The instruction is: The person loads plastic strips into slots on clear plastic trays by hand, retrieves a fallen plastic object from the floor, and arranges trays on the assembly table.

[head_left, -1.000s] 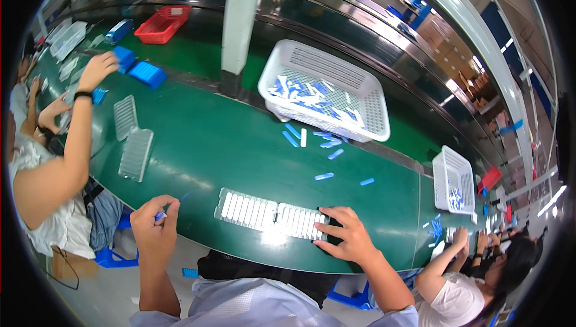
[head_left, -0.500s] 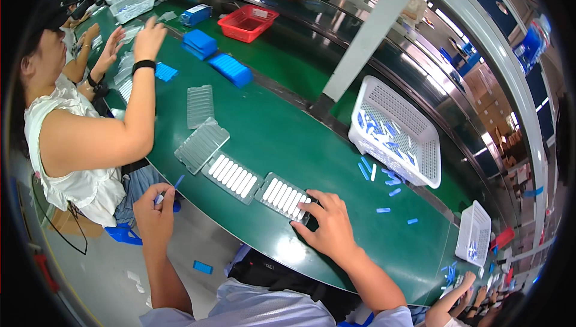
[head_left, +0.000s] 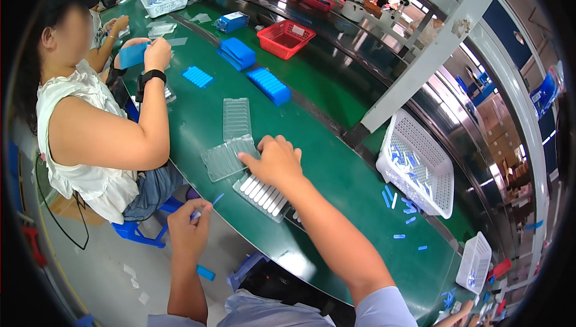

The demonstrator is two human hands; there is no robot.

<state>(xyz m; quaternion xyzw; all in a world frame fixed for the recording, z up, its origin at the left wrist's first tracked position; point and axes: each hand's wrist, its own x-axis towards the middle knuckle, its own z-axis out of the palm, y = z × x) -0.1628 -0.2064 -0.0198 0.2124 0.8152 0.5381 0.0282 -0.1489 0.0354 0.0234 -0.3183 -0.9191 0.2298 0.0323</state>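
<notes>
My left hand (head_left: 189, 226), off the table's near edge, is closed round small blue-and-white stick pieces; a thin blue tip (head_left: 218, 198) pokes out. My right hand (head_left: 277, 164) reaches over the table, thumb and fingers apart, its thumb over the edge of a clear ribbed plastic tray (head_left: 225, 160). Another clear tray (head_left: 237, 117) lies just beyond. Below my right hand sits a clear tray of white sticks (head_left: 258, 194), its far corner covered by the hand. A second filled tray (head_left: 295, 216) is mostly hidden under my right forearm.
A white basket (head_left: 447, 189) of blue-and-white sticks stands at the right, loose blue sticks (head_left: 410, 220) beside it. Blue ribbed trays (head_left: 269, 86) and a red basket (head_left: 285, 40) lie farther back. At left a co-worker (head_left: 108, 135) holds a blue piece. A white post (head_left: 420, 57) rises behind.
My right hand has left the second filled tray and moved left and away to the clear empty tray. My left hand keeps its hold. The co-worker now holds up a blue piece.
</notes>
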